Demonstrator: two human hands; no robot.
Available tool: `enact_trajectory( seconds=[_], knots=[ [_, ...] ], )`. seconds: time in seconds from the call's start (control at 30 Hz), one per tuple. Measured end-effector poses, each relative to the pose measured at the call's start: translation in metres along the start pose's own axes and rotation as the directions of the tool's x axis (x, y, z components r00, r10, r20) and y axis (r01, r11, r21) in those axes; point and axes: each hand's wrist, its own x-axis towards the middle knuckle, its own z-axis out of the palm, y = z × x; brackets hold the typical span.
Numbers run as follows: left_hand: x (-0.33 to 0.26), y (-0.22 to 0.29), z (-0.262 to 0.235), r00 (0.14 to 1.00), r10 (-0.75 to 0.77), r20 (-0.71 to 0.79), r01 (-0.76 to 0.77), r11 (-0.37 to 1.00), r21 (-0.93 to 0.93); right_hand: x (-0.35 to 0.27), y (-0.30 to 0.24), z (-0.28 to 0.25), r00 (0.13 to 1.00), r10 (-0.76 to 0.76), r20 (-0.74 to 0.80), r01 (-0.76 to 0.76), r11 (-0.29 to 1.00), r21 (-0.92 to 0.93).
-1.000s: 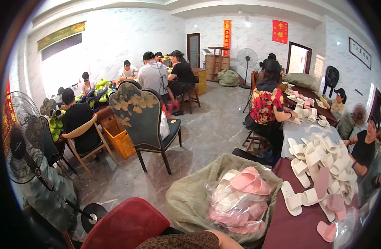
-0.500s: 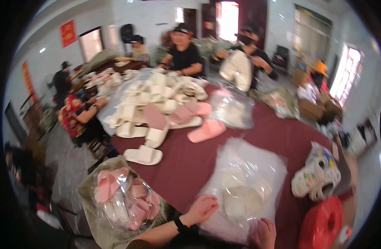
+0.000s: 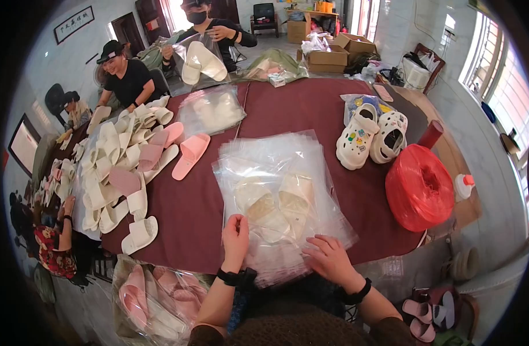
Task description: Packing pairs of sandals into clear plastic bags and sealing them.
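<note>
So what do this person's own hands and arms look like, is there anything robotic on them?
I see nothing robotic. The left hand and right hand are ungloved, with separate fingers. Each wrist wears a black band: the left band looks bulkier, the right band slimmer. Dark brown sleeves leave the forearms bare. No cables show on the arms.

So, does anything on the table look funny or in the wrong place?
Perhaps the white clogs with colourful charms, on the right of the dark-red tablecloth: they're a different kind of shoe from the heaped cream open-toed slippers. Nothing looks spilled.
</note>
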Motion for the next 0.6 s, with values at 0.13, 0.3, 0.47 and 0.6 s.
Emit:
enact_trajectory(
  seconds=[0.13, 0.3, 0.47, 0.6],
  knots=[
    [-0.003, -0.009, -0.009, 1.000, 0.025, 0.004, -0.025, 0.995, 0.096, 0.013, 0.004, 0.011, 0.958, 0.274, -0.088, -0.246, 0.939, 0.242],
    [-0.004, -0.034, -0.028, 0.999, -0.029, 0.037, 0.029, 0.999, -0.018, 0.052, -0.023, -0.010, 0.957, 0.289, -0.009, -0.266, 0.895, 0.358],
    [-0.004, -0.022, -0.030, 0.994, -0.099, 0.041, 0.102, 0.991, -0.087, 0.052, -0.012, 0.023, 0.985, 0.167, 0.040, -0.170, 0.982, 0.077],
    [-0.016, 0.009, -0.024, 1.000, 0.019, -0.021, -0.013, 0.961, 0.277, 0.060, -0.004, 0.031, 0.886, 0.445, 0.131, -0.463, 0.870, 0.171]
  ],
)
